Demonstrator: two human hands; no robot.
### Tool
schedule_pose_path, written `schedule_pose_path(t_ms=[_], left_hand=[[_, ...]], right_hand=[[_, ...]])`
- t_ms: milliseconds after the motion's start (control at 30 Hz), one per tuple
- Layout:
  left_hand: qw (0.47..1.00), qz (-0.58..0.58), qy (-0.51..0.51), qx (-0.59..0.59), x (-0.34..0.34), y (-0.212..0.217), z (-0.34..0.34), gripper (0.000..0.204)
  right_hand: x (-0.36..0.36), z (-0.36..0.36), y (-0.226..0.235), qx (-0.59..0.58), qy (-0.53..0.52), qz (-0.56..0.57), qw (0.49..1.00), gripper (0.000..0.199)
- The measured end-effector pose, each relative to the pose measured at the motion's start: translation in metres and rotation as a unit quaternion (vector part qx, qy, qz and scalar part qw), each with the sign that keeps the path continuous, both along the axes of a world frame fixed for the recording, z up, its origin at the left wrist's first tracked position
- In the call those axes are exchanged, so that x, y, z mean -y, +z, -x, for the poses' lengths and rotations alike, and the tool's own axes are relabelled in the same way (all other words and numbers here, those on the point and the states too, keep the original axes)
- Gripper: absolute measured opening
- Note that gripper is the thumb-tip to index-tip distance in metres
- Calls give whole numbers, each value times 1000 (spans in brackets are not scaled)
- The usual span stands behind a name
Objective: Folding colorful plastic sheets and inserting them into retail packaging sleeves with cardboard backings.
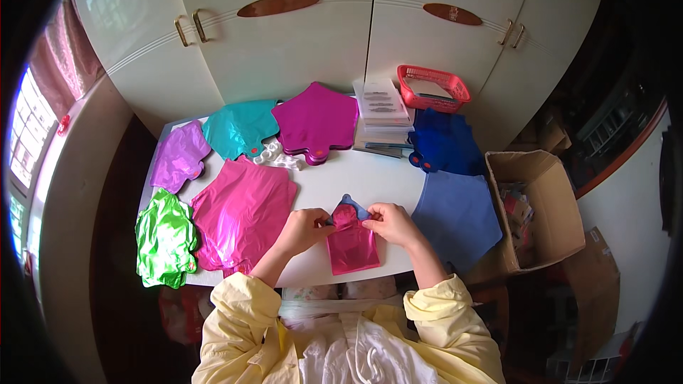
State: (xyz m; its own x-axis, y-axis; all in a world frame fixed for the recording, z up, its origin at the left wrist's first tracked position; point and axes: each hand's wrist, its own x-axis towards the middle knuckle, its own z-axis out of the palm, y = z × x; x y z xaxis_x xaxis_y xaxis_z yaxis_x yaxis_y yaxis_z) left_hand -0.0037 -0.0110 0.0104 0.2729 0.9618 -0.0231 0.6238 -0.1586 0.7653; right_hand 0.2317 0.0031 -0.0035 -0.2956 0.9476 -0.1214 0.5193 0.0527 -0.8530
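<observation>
A folded pink foil balloon point(353, 250) lies at the table's near edge, in front of my body. Its upper end narrows to a rounded tip with a blue-grey surface. My left hand point(307, 229) pinches the left side of that end between thumb and fingers. On the opposite side my right hand point(391, 224) has its thumb and fingertips closed on the edge. Left of my left hand spreads a large stack of flat pink foil balloons point(242, 213). To the right of my right hand lies a flat blue-grey sheet point(457, 217), perhaps another foil balloon.
Around the white table point(356, 171) lie green point(165, 238), lilac point(179, 155), teal point(240, 130), magenta point(318, 119) and dark blue foil balloons point(447, 144). White ribbon point(281, 156), a paper stack point(384, 110) and a red basket point(435, 105) sit farther back. An open cardboard box point(551, 224) stands right.
</observation>
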Motion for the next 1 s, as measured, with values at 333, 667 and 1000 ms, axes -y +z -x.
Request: schedule_pose_path(t_ms=[333,667,1000], left_hand=[[996,-74,-45,-35,-6,-16,5,19],[977,-211,-9,-35,8,-38,1,19],[975,-195,-84,-68,6,-29,4,16]], right_hand=[[-1,0,-4,99,42,-159,981,14],[0,-3,-3,98,40,-152,983,10],[1,-3,-11,90,33,-225,970,5]])
